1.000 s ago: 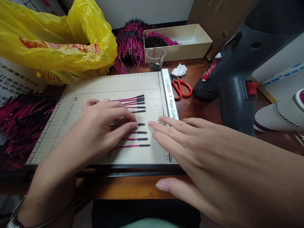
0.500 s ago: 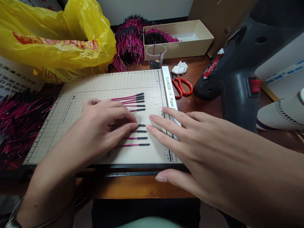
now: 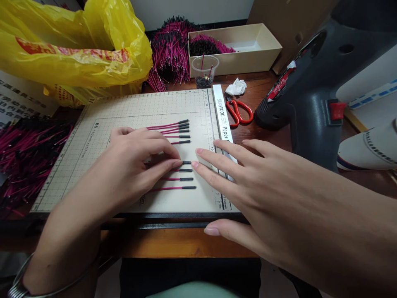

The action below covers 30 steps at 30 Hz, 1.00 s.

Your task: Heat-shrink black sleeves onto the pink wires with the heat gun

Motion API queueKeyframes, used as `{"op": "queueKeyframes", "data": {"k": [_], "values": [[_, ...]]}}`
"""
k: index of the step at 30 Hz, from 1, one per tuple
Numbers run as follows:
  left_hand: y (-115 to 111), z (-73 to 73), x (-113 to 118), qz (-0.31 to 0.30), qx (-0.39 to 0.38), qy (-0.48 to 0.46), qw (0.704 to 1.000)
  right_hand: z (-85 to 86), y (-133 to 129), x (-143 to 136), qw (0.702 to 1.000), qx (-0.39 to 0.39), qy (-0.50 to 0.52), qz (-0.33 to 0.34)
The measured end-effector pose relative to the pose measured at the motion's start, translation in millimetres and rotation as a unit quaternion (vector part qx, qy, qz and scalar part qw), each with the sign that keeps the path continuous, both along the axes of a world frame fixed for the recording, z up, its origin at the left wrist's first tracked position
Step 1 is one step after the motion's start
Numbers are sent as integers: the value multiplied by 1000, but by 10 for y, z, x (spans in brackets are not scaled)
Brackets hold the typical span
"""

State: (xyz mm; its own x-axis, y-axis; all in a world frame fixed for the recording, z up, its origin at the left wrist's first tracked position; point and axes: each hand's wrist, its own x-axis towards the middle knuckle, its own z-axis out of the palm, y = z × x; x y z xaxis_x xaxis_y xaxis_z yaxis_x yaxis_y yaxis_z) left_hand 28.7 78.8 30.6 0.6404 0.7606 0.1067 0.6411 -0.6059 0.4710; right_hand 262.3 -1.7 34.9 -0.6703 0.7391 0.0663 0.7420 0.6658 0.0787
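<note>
A row of magenta wires w/ black sleeved tips lay side by side on the beige gridded cutting board, tips all pointing right, roughly lined up near the board's ruler edge. The left hand rested flat, palm down, on the middle of the row, fingers spread and covering several wires; its index fingertip pressed on a wire just behind the black tip, not pinching anything. The right hand hovered or lay open just right of the tips, fingers straight and apart, index fingertip almost touching the left index tip; whether it touched the board couldn't be told. Neither hand gripped anything. A bangle showed on the left wrist. The board sat on a wooden desk. Behind it: a clear plastic cup w/ dark bits, a bundle of the same wires, and a cream cardboard box holding more. Right of the ruler edge lay red-handled scissors and a crumpled white tissue; further right a dark grey heat gun. At far left, another heap of wires, w/ a yellow plastic bag behind it.
</note>
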Motion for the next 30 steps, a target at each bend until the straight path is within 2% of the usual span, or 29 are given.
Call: {"op": "queueKeyframes", "data": {"k": [11, 30], "values": [[5, 8, -7, -1, -7, -2, 1000, 31, -35, 19, 1000, 19, -7, 11], [5, -5, -45, -13, 3, 0, 1000, 88, 10, -2, 998, -61, -10, -11]]}}
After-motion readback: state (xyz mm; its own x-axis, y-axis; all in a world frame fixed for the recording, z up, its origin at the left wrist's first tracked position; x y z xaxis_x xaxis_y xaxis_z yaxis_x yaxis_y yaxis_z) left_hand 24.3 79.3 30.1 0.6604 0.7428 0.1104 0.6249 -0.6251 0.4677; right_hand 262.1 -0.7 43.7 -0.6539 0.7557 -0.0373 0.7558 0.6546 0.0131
